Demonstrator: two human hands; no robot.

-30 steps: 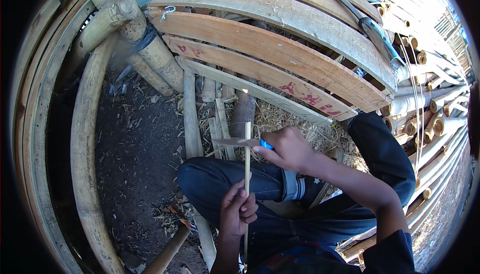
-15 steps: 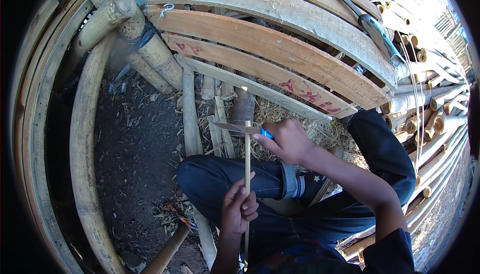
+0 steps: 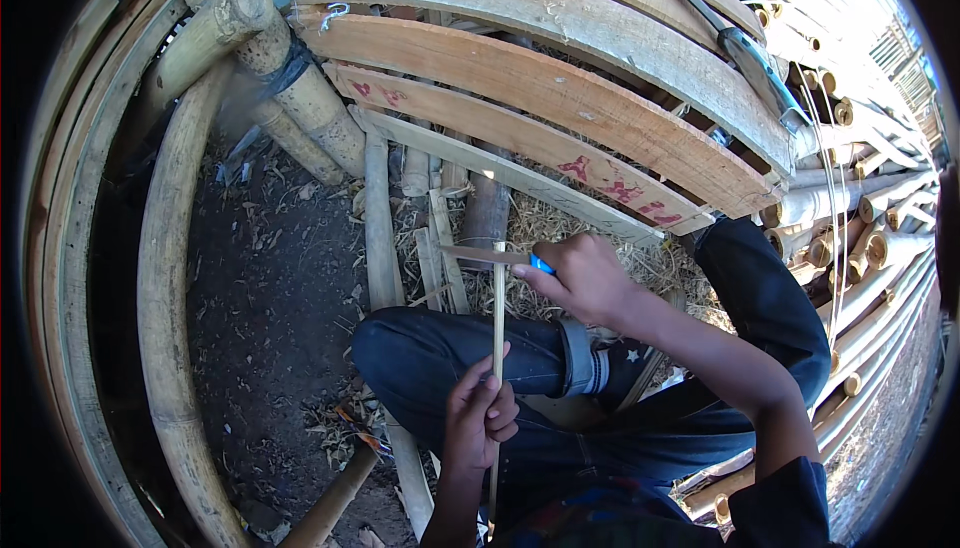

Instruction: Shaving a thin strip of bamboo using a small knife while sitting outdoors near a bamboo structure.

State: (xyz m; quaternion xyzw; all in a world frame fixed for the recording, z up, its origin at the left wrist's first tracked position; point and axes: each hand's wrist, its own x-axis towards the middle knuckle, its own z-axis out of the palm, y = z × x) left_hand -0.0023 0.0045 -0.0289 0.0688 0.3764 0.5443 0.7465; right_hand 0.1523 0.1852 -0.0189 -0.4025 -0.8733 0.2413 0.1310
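We see the left hand (image 3: 480,418) closed round the lower part of a thin pale stick (image 3: 499,333), which runs out from above the person's lap; the right hand (image 3: 583,283), just right of the stick's far end, grips a knife (image 3: 473,254) by its blue handle; the blade crosses the stick just short of that end and points left; we cannot tell how deep its edge sits. Beneath the stick we see a bent leg in dark jeans (image 3: 450,343), and to its right a dark shoe (image 3: 628,363); to the stick's left lies dark soil (image 3: 270,308), and farther left a thick bamboo pole (image 3: 165,298). Beyond the stick's far end we find a round log (image 3: 486,203) and dry straw (image 3: 550,223); past these, wooden planks (image 3: 520,73) with gaps between; a saw (image 3: 755,68) rests on them, to the stick's far right; farther out that way we make out stacked bamboo (image 3: 893,251).
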